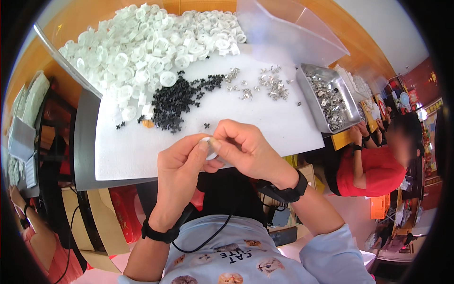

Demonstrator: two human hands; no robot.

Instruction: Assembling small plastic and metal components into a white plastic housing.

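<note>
A small white disc sits between the left grip and the right grip, each narrowly pinched on its edge.

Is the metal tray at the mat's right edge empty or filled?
Filled, at least partly: small silvery pieces lie heaped inside the metal tray.

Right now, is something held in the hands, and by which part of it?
A small white piece, held by its edges between fingertips of the left hand and right hand; much of it is hidden.
</note>
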